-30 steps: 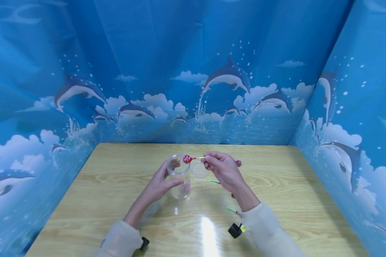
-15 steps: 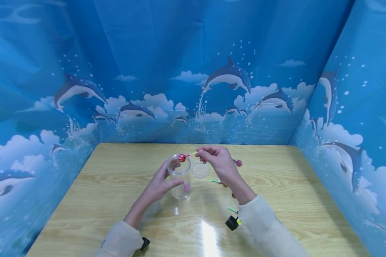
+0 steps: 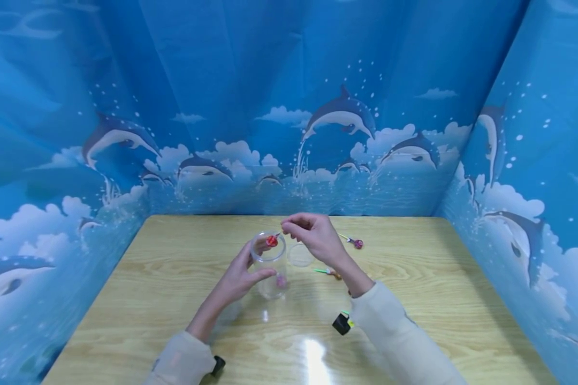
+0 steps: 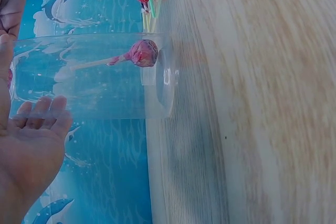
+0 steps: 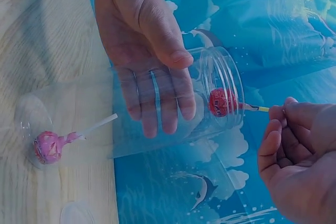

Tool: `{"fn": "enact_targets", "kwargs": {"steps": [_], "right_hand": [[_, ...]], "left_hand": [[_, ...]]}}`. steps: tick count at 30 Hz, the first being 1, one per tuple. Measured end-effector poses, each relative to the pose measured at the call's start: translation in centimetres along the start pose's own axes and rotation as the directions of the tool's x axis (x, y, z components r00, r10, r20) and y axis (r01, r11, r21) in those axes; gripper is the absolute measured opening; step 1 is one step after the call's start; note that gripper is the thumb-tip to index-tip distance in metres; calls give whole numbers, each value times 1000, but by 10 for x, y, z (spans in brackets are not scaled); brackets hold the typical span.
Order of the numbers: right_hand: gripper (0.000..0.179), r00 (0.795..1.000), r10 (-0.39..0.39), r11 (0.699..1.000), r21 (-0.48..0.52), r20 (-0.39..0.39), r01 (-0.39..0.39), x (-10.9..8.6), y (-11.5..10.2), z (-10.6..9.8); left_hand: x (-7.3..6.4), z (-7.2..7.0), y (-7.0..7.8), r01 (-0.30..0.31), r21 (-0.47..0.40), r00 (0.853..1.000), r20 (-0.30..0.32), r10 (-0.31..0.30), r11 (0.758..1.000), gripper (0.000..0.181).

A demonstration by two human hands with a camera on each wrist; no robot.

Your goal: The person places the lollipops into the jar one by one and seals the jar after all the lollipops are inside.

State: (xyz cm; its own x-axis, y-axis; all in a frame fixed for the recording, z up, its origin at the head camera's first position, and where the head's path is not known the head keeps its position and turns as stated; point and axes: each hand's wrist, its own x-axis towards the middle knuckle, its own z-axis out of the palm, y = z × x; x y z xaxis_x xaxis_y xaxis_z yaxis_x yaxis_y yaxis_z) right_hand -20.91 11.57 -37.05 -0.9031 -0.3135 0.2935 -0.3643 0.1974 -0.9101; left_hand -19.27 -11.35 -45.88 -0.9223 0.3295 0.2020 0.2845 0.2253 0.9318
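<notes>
Centre frame, the left hand point(image 3: 236, 278) wraps curled fingers round the clear jar point(image 3: 270, 264) while the right hand point(image 3: 313, 235) pinches the red lollipop point(image 3: 272, 241), apparently just inside the mouth.

Readable text: none in any view.
Backdrop point(image 3: 289, 107): printed dolphins, clouds and spray only, filling the upper part of the head view; no words or numbers on it.
Clear jar point(image 3: 270, 264): plain see-through wall at the centre of the head view; no label or brand shows.
Red lollipop point(image 5: 222, 102): wrapper at the right of the right wrist view is too blurred to read any print.
Pink lollipop point(image 4: 142, 53): wrapper at the upper middle of the left wrist view shows a mottled pattern, no legible letters.
Counter point(image 3: 414, 299): bare wood grain, no marks or signs.
</notes>
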Motion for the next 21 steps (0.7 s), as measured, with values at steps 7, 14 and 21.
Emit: {"fn": "enact_targets", "kwargs": {"steps": [7, 14, 21], "right_hand": [[20, 999, -27, 1000, -5, 24, 28, 3, 3, 4], [19, 999, -23, 999, -21, 34, 24, 5, 4, 5], [17, 999, -26, 1000, -10, 44, 26, 6, 7, 7]], "left_hand": [[0, -1, 0, -8, -16, 1000, 9, 8, 1000, 83], [-1, -1, 0, -10, -13, 1000, 9, 10, 1000, 82], [-1, 0, 1, -10, -16, 1000, 7, 10, 1000, 81]]}}
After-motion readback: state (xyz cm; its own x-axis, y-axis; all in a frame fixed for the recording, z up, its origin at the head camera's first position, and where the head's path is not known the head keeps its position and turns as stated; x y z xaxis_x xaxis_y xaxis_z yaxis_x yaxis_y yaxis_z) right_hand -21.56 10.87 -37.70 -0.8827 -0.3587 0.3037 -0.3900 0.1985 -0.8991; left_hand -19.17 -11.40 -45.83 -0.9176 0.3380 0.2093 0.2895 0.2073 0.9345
